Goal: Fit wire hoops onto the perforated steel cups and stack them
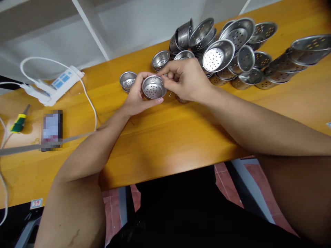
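Note:
A small perforated metal cup (154, 87) is held above the wooden table by my left hand (137, 96), its fingers and thumb wrapped round the sides. My right hand (184, 77) is at the cup's right rim with thumb and fingers pinched together; what they hold, if anything, is too small to make out. Another small cup (128, 80) stands just left of my left hand, and one more (160, 60) is behind my hands. Several larger perforated cups (218, 55) are piled behind and to the right of my right hand.
Nested perforated cups (310, 50) lean at the right. On the left are a white power strip (63, 84) with cables, a phone (52, 129) and a green and yellow screwdriver (19, 123). The wooden table's (155, 148) front edge is near my body.

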`<move>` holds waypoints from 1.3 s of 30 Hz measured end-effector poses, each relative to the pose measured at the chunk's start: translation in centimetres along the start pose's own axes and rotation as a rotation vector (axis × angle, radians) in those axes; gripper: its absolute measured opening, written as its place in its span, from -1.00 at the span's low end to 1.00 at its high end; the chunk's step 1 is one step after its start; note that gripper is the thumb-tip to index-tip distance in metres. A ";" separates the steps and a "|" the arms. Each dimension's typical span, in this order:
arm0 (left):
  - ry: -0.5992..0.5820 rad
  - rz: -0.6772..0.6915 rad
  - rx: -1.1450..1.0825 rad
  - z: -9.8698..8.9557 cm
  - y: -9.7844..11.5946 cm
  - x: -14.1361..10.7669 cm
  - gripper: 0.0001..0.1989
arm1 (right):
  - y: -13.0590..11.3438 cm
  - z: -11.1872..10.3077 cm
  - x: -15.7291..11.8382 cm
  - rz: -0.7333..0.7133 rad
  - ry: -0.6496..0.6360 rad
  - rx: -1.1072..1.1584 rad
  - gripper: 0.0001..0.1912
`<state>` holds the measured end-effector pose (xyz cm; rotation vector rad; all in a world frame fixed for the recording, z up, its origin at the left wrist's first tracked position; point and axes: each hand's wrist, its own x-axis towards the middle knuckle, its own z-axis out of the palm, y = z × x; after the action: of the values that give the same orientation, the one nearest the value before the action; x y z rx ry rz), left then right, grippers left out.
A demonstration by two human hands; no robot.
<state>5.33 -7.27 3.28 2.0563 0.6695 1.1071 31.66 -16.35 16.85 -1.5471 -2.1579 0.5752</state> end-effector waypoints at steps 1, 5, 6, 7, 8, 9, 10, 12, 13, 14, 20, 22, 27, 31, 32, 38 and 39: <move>-0.005 -0.014 -0.011 0.0 -0.1 0.2 0.21 | 0.0 0.0 -0.1 -0.010 0.003 0.001 -0.48; -0.011 -0.069 -0.084 -0.3 -0.8 0.5 0.22 | 0.5 0.1 -0.1 -0.036 0.017 0.014 -0.57; -0.010 -0.055 -0.112 -0.3 -1.0 0.4 0.21 | 0.8 0.2 0.0 -0.046 0.025 0.027 -0.58; -0.013 -0.035 -0.142 -0.3 -1.2 0.3 0.19 | 1.1 0.5 0.2 -0.061 0.035 0.049 -0.60; -0.018 -0.016 -0.172 -0.4 -1.3 0.3 0.16 | 1.5 0.8 0.4 -0.081 0.057 0.081 -0.61; -0.026 -0.007 -0.204 -0.4 -1.4 0.2 0.12 | 1.9 1.3 0.7 -0.107 0.091 0.125 -0.63; -0.035 -0.008 -0.236 -0.3 -1.5 0.1 0.09 | 2.2 1.8 0.9 -0.138 0.135 0.176 -0.63; -0.047 -0.027 -0.285 -0.1 -1.6 0.2 0.13 | 2.7 3.0 1.2 -0.208 0.220 0.285 -0.63; -0.048 -0.033 -0.294 0.0 -1.7 0.2 0.20 | 2.8 3.5 1.3 -0.239 0.251 0.332 -0.63; -0.047 -0.031 -0.289 0.1 -1.9 0.3 0.29 | 2.9 4.0 1.3 -0.263 0.267 0.371 -0.64; -0.023 -0.015 -0.195 0.6 -3.4 0.3 0.41 | 2.4 4.2 1.1 -0.263 0.263 0.451 -0.63; -0.016 -0.016 -0.191 0.5 -3.6 0.2 0.36 | 2.4 3.5 1.1 -0.248 0.259 0.433 -0.63; -0.045 0.008 -0.216 0.2 -2.8 0.1 0.30 | 2.6 2.5 1.1 -0.242 0.243 0.427 -0.65; -0.078 -0.037 -0.272 0.2 -1.8 0.2 0.24 | 2.7 2.3 1.0 -0.233 0.180 0.469 -0.61; -0.082 -0.045 -0.280 0.3 -1.6 0.2 0.23 | 2.7 2.3 1.0 -0.232 0.157 0.489 -0.60; -0.099 -0.017 -0.278 0.4 -0.8 0.1 0.21 | 2.8 2.3 1.2 -0.235 0.169 0.467 -0.61; -0.106 0.013 -0.274 0.4 -0.8 0.1 0.18 | 2.9 2.4 1.2 -0.237 0.191 0.438 -0.61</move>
<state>5.68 -6.81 2.54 1.8712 0.4269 1.0279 32.20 -14.58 13.42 -1.0518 -1.8773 0.7272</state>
